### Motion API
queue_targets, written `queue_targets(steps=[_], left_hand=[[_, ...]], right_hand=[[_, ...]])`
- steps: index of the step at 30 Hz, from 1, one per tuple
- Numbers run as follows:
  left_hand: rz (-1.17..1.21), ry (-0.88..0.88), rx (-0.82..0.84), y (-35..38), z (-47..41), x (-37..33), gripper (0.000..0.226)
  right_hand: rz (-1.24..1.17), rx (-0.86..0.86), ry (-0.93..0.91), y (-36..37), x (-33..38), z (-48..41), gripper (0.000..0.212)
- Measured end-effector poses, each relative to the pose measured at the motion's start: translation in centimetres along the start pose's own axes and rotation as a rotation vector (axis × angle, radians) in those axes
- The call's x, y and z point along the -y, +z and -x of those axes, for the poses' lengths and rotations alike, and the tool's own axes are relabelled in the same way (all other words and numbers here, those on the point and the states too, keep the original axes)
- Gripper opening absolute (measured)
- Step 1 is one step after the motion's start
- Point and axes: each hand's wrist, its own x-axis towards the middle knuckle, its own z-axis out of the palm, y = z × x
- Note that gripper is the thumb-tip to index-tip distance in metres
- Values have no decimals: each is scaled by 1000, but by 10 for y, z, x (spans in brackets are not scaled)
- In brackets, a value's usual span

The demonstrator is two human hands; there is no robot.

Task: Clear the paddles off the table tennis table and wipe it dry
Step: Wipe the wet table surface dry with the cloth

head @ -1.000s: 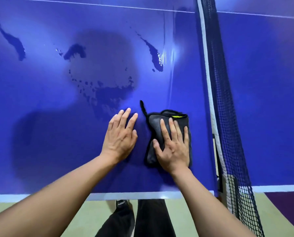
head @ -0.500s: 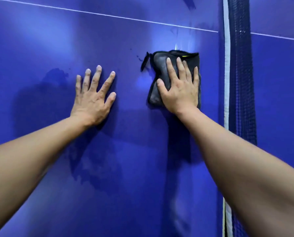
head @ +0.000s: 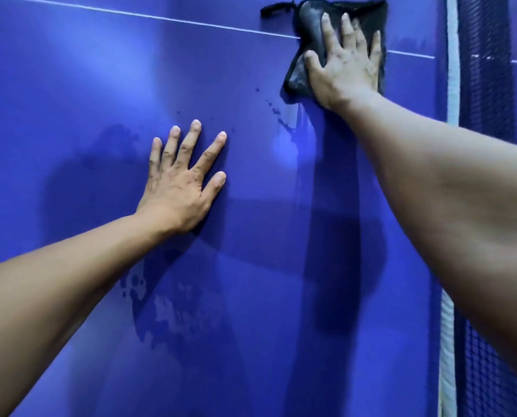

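1. our left hand [head: 179,191] lies flat on the blue table tennis surface [head: 70,70], fingers straight and spread. this grip holds nothing and seems to brace us.
2. below it shows a wet smear [head: 173,308], and droplets [head: 277,111] sit just beside the cloth's near edge, so we judge the drying unfinished. no paddles are in view.
3. the dark microfibre cloth [head: 311,25] lies folded across the white centre line [head: 161,18], near the net. it looks soft, light and limp. we'd press it flat under the palm, since pinching would bunch it.
4. our right hand [head: 344,64] does that: straight fingers press on the cloth and curl round nothing.
5. the net [head: 486,85] stands furthest right.
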Motion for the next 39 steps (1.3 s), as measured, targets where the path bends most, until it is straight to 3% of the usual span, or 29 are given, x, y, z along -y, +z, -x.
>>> queue_targets(steps=[7,10,17,26,31,39], left_hand=[[76,32,98,-20,-6,3,63],[126,82,57,-29,9,10,59],[206,80,-174,8,157,44,55],[206,42,-162,50,271,112,59],[223,30,-195,44,270,124,59],[227,5,-278,47,203,120,60]], right_hand=[[2,-7,-83,20,60,169,71],[-10,-27,-81,30,81,250,72],[-75,-39,-55,42,135,411,72],[-86,16,-60,50,194,608,76],[-68,17,-66,52,194,606,77],[-21,-54,16,55,186,458,75]])
